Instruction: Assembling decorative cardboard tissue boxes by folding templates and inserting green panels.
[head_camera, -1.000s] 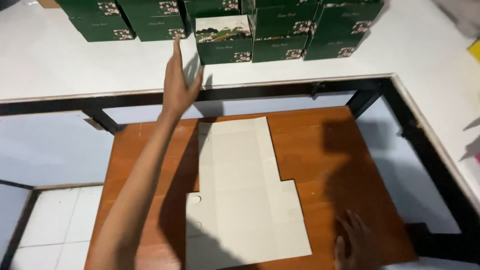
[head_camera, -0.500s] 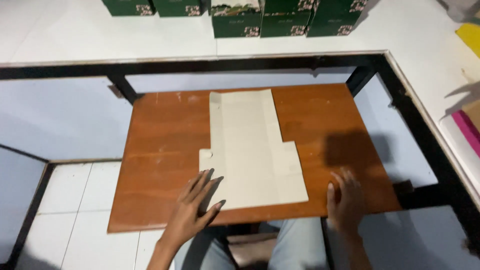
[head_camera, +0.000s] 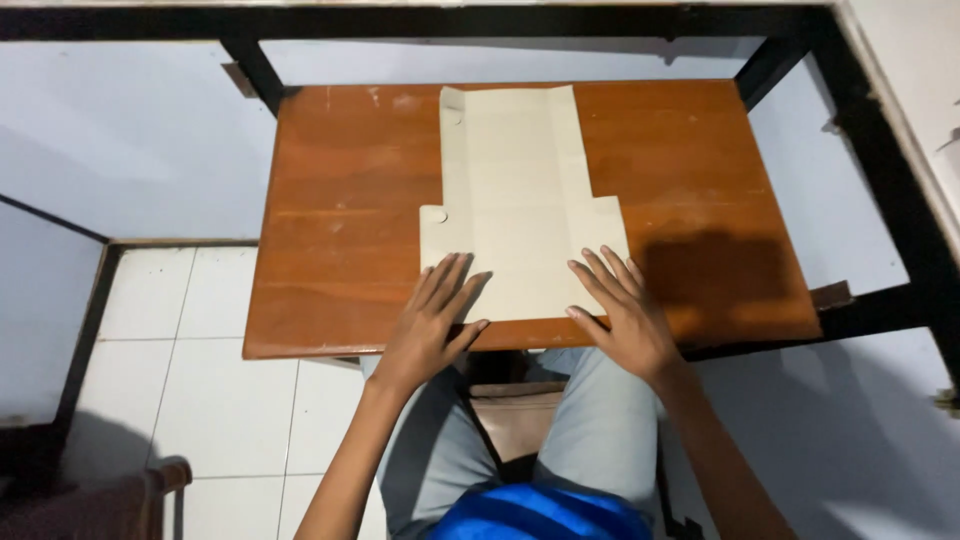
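Pressing flat, both open palms, left hand (head_camera: 432, 318) and right hand (head_camera: 622, 310), should pin the cardboard blank (head_camera: 520, 200) at lower centre squarely on the table (head_camera: 340, 200).

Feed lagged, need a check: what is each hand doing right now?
Left hand: open, flat on the cardboard sheet, gripping nothing.
Right hand: open, flat on the sheet too.

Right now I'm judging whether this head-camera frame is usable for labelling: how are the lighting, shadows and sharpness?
Head view: even, soft light and sharp focus on the flat cardboard blank; a dark shadow lies on the wooden table to the right of the right hand; faint sheen on the tabletop near its far edge; the left hand is crisp, no motion blur; the lower left corner is dim.
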